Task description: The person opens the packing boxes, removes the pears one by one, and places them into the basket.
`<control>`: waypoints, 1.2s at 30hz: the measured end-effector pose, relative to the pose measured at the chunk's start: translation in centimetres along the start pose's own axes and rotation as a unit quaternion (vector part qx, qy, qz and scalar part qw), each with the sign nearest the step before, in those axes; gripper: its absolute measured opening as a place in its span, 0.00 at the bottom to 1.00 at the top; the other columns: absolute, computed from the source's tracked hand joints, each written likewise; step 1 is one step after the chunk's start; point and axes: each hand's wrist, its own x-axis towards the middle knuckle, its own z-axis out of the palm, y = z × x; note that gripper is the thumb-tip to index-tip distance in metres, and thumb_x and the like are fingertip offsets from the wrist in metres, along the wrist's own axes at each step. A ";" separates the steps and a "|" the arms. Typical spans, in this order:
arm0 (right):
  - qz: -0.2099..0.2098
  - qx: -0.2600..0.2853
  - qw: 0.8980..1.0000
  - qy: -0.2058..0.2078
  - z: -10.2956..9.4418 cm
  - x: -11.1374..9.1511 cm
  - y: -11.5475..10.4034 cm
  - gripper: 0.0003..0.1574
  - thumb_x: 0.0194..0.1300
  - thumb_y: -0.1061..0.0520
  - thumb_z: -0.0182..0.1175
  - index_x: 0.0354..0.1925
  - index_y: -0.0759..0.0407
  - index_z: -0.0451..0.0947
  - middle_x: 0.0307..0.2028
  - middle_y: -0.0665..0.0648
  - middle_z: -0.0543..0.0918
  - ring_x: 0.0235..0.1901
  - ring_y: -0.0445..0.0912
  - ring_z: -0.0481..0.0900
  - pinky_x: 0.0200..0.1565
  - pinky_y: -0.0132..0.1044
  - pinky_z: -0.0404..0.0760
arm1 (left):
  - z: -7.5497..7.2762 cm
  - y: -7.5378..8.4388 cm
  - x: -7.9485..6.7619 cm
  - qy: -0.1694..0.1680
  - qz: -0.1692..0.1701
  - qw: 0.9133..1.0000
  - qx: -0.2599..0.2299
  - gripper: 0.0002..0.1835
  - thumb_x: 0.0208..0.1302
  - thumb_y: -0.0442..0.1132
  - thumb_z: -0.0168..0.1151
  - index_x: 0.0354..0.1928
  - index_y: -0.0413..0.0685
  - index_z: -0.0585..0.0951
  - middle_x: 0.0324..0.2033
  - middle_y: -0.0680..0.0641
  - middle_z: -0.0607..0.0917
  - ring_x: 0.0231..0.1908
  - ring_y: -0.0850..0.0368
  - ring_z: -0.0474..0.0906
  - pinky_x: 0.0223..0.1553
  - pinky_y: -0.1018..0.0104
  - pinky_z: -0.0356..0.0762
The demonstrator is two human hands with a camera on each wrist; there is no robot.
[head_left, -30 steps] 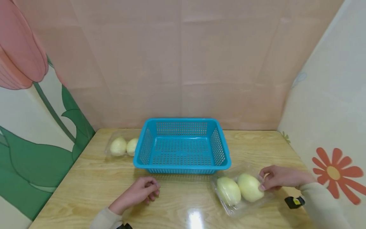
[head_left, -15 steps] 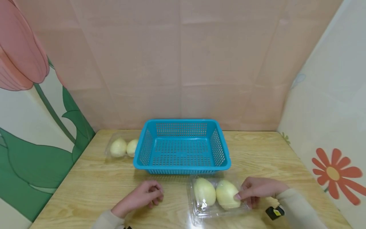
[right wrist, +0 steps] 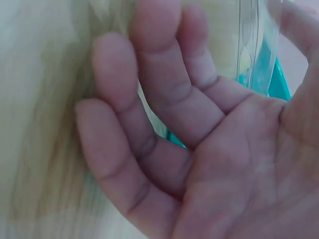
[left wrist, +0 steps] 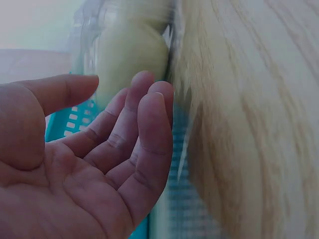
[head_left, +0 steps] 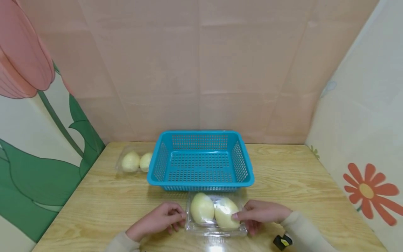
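Observation:
A clear plastic clamshell box (head_left: 215, 231) with two smooth, pale yellow oval fruits (head_left: 201, 209) lies at the front of the blue basket (head_left: 201, 183). My right hand (head_left: 262, 212) grips its right end, thumb on top and fingers down the side. In the right wrist view, those fingers (right wrist: 164, 74) curl low by the wooden surface. My left hand (head_left: 163, 217) is at the box's left edge, fingers loosely bent, fingertips right at the plastic. The left wrist view shows thumb and fingers apart with nothing between them, and one fruit (left wrist: 129, 55) behind the plastic beyond.
Another clear box with two pale fruits (head_left: 130, 161) stands at the back left, partly hidden by the basket. The wooden table (head_left: 292, 168) ends at a pink cloth backdrop (head_left: 201, 70), with patterned cloths on both sides.
My right hand has slid the clamshell box leftward across the table, from the right side to in front of the basket. The left hand has shifted slightly right.

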 end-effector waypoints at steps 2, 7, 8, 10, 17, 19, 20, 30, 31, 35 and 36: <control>0.001 -0.003 1.000 0.009 0.4 0.3 -0.2 0.34 0.75 0.43 0.53 0.24 0.68 0.80 0.19 0.64 0.83 0.17 0.40 0.73 0.22 0.30 0.73 | 0.0 -0.1 0.0 -0.004 -0.002 1.000 -0.010 0.10 0.73 0.38 0.57 0.42 0.37 0.82 0.32 0.41 0.85 0.29 0.52 0.81 0.25 0.64 0.81; 0.005 0.003 1.000 0.027 0.9 0.9 -0.2 0.35 0.74 0.42 0.53 0.24 0.71 0.78 0.17 0.52 0.80 0.17 0.40 0.72 0.20 0.30 0.71 | -0.1 -0.1 -0.1 -0.010 -0.010 0.999 -0.041 0.10 0.73 0.36 0.56 0.41 0.36 0.81 0.31 0.43 0.85 0.28 0.53 0.82 0.25 0.66 0.82; 0.006 0.008 1.000 0.028 1.0 0.9 -0.2 0.35 0.74 0.42 0.54 0.25 0.72 0.78 0.17 0.52 0.80 0.17 0.41 0.72 0.20 0.30 0.71 | -0.2 -0.1 -0.1 -0.011 -0.012 0.999 -0.050 0.10 0.73 0.37 0.55 0.41 0.35 0.81 0.31 0.43 0.85 0.29 0.53 0.82 0.26 0.66 0.82; 0.008 0.018 0.999 0.030 1.0 1.1 -0.1 0.36 0.74 0.42 0.54 0.25 0.73 0.77 0.17 0.52 0.79 0.17 0.41 0.71 0.20 0.30 0.70 | -0.3 -0.1 -0.1 -0.011 -0.017 0.997 -0.074 0.11 0.73 0.38 0.55 0.40 0.35 0.80 0.31 0.44 0.85 0.29 0.53 0.82 0.27 0.66 0.82; 0.009 0.003 0.999 0.048 0.9 1.4 -0.1 0.35 0.74 0.41 0.53 0.25 0.71 0.78 0.19 0.55 0.81 0.18 0.42 0.75 0.22 0.35 0.77 | -0.5 -0.2 0.5 0.010 -0.024 0.994 -0.108 0.10 0.72 0.38 0.56 0.40 0.35 0.79 0.31 0.46 0.84 0.30 0.55 0.81 0.29 0.67 0.80; 0.011 0.000 0.999 0.053 0.8 1.5 -0.2 0.35 0.74 0.41 0.53 0.25 0.69 0.78 0.19 0.56 0.82 0.19 0.42 0.76 0.23 0.36 0.79 | -0.6 -0.2 0.7 0.017 -0.026 0.994 -0.107 0.10 0.71 0.37 0.56 0.40 0.34 0.79 0.31 0.46 0.84 0.30 0.55 0.80 0.29 0.67 0.80; 0.010 0.000 0.999 0.053 0.7 1.6 -0.2 0.35 0.74 0.41 0.53 0.25 0.70 0.78 0.19 0.57 0.82 0.19 0.42 0.76 0.23 0.36 0.79 | -0.6 -0.2 0.8 0.020 -0.028 0.993 -0.109 0.10 0.71 0.37 0.56 0.41 0.34 0.79 0.31 0.46 0.84 0.30 0.56 0.80 0.29 0.67 0.80; 0.011 -0.001 0.998 0.069 0.4 2.3 -0.4 0.31 0.74 0.40 0.52 0.24 0.62 0.78 0.20 0.58 0.81 0.21 0.45 0.77 0.25 0.38 0.80 | -1.1 -0.6 1.6 0.039 -0.029 0.992 -0.117 0.11 0.72 0.37 0.55 0.42 0.34 0.78 0.30 0.47 0.83 0.29 0.56 0.78 0.28 0.68 0.79; 0.013 0.001 0.997 0.070 0.3 2.3 -0.4 0.31 0.74 0.40 0.52 0.24 0.62 0.78 0.21 0.58 0.81 0.21 0.45 0.77 0.25 0.39 0.80 | -1.2 -0.6 1.7 0.040 -0.031 0.992 -0.118 0.11 0.72 0.38 0.55 0.42 0.34 0.78 0.30 0.47 0.83 0.29 0.56 0.78 0.28 0.68 0.79; 0.021 0.002 0.997 0.071 0.2 2.5 -0.3 0.33 0.74 0.40 0.52 0.25 0.64 0.79 0.21 0.59 0.81 0.21 0.46 0.77 0.25 0.38 0.80 | -1.3 -0.6 1.9 0.043 -0.039 0.991 -0.122 0.11 0.72 0.38 0.55 0.41 0.35 0.79 0.30 0.47 0.83 0.29 0.56 0.79 0.28 0.68 0.78; 0.021 0.002 0.997 0.072 0.1 2.5 -0.2 0.33 0.74 0.39 0.52 0.25 0.65 0.79 0.21 0.59 0.81 0.21 0.46 0.77 0.25 0.38 0.80 | -1.3 -0.6 2.0 0.044 -0.041 0.990 -0.124 0.10 0.72 0.38 0.55 0.41 0.36 0.79 0.30 0.48 0.83 0.29 0.56 0.79 0.28 0.68 0.78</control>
